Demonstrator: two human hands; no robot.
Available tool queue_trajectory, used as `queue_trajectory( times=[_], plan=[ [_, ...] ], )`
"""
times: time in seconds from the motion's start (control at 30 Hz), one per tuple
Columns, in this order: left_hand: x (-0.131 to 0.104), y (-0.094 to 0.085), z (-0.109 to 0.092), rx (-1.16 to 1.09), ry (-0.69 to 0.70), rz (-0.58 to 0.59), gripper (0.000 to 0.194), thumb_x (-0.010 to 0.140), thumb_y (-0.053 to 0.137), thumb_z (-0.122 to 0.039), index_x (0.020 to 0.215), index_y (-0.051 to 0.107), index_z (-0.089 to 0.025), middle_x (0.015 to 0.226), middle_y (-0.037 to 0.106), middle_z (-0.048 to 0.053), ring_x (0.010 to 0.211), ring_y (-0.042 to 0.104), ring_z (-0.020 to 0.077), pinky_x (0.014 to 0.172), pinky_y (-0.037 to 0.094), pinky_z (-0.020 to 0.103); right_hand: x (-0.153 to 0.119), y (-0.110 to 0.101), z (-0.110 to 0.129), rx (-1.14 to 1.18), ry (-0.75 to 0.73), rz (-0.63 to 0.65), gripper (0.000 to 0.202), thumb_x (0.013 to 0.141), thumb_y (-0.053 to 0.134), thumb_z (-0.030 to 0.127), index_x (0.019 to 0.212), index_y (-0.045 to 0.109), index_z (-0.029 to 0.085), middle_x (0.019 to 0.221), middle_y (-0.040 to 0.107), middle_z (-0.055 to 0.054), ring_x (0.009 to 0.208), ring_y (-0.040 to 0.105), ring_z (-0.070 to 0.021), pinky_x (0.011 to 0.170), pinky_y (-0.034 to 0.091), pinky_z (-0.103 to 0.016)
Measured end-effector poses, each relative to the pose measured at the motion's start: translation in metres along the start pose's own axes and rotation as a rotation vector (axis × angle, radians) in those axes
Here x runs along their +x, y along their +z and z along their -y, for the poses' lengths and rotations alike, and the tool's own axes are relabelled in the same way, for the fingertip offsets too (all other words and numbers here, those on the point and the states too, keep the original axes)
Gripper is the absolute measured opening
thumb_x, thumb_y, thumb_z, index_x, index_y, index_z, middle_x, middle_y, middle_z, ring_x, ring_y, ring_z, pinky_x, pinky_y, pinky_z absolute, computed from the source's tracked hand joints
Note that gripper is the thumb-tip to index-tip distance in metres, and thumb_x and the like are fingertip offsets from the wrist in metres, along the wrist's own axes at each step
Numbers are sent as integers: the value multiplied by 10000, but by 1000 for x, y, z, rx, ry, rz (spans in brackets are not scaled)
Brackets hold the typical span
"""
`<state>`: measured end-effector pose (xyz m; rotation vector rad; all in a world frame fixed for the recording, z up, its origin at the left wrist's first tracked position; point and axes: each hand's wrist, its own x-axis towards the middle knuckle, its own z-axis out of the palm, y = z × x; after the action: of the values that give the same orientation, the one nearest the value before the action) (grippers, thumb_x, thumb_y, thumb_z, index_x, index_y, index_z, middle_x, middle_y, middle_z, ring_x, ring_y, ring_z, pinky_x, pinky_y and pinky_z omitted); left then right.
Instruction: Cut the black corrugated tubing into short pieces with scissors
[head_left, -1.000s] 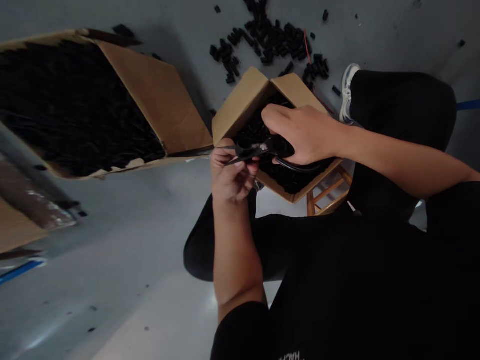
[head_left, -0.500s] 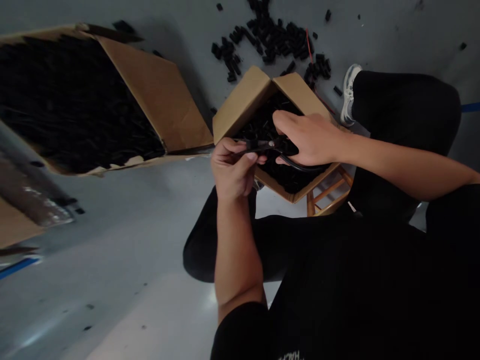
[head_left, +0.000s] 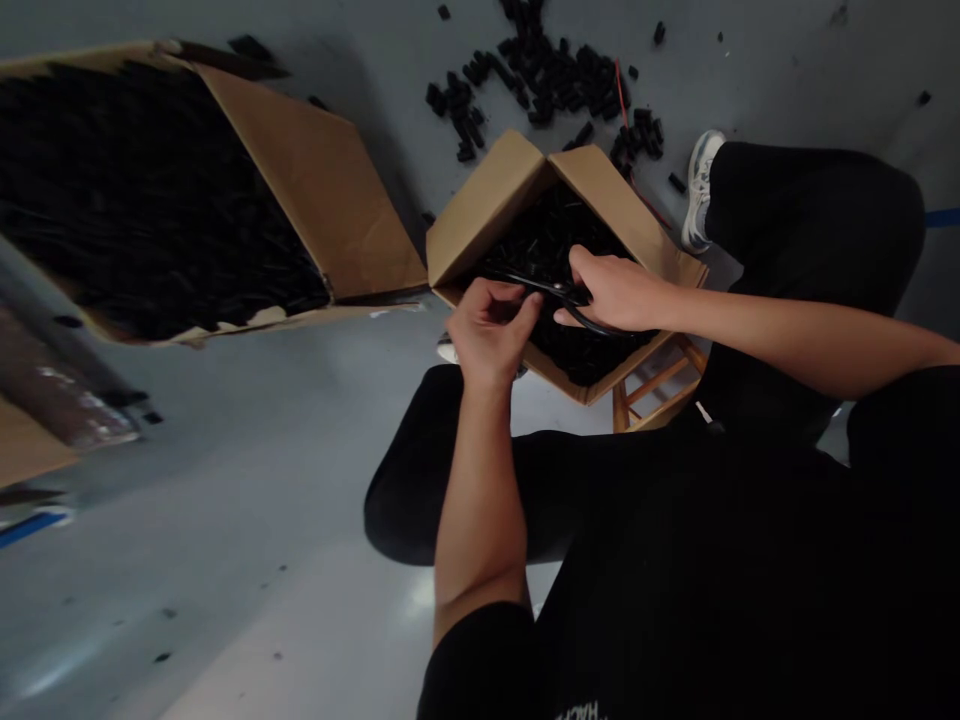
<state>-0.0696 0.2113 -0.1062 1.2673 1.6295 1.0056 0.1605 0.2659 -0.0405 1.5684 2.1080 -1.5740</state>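
Observation:
My right hand [head_left: 619, 292] is closed around the handles of a pair of black scissors [head_left: 559, 289], whose blades point left over an open cardboard box [head_left: 480, 215]. Beside the blades, my left hand [head_left: 495, 325] is closed with thumb and fingertips nearly together. Whatever it pinches is too dark and small to make out. Under both hands, the box is filled with small black pieces [head_left: 551, 225], and it rests on a wooden stool [head_left: 652, 385].
A larger cardboard box [head_left: 322, 190] full of black pieces stands at the left. Black tube-like pieces [head_left: 577, 80] lie in a heap on the grey floor beyond the small box, near a thin red strip [head_left: 621, 92]. My legs flank the stool.
My left hand has shifted right and its fingers have changed their grip. My right hand has moved slightly down and right with the scissors, whose blades now look closer together.

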Motion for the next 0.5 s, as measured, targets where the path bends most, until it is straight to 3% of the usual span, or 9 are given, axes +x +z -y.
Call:
queue_trajectory(
  times=[0.1,0.23,0.3,0.37,0.43,0.5],
  plan=[
    [1,-6,4,114,35,107,241,818,911,-378,872,734,-224,863,745,3,761,663,170,746,557,294,3,3,-1,45,38,23,426,985,849,435,1248,650,165,1119,803,-119,986,762,-270,816,517,-350],
    [16,-35,11,328,64,175,168,850,874,-328,926,745,-250,970,773,42,920,731,260,965,619,424,6,2,-3,47,110,118,298,1002,832,410,1107,721,154,1046,813,-98,934,763,-248,784,530,-338],
    [24,-51,19,413,47,222,229,860,880,-312,1057,772,-262,1104,790,77,1056,753,318,1084,615,501,5,1,-7,-34,99,190,381,1035,798,456,1213,732,125,1101,833,-136,963,785,-274,793,552,-357],
    [26,-62,30,512,35,320,415,844,920,-311,1232,778,-273,1344,774,131,1319,710,400,1237,549,586,1,1,-15,-210,70,273,546,1050,777,475,1408,683,74,1223,837,-212,1076,810,-337,853,584,-401],
    [24,-68,43,654,-6,444,559,834,943,-316,1360,759,-268,1557,689,181,1549,569,477,1345,435,673,-3,2,-21,-441,55,383,630,1056,758,394,1545,612,24,1342,812,-282,1218,801,-404,949,601,-459],
    [19,-69,56,788,-108,597,590,877,904,-335,1435,737,-241,1580,674,217,1570,553,505,1337,427,709,-8,4,-24,-622,79,520,615,1024,736,230,1579,606,0,1402,792,-309,1301,782,-429,1028,597,-498]
  ],
)
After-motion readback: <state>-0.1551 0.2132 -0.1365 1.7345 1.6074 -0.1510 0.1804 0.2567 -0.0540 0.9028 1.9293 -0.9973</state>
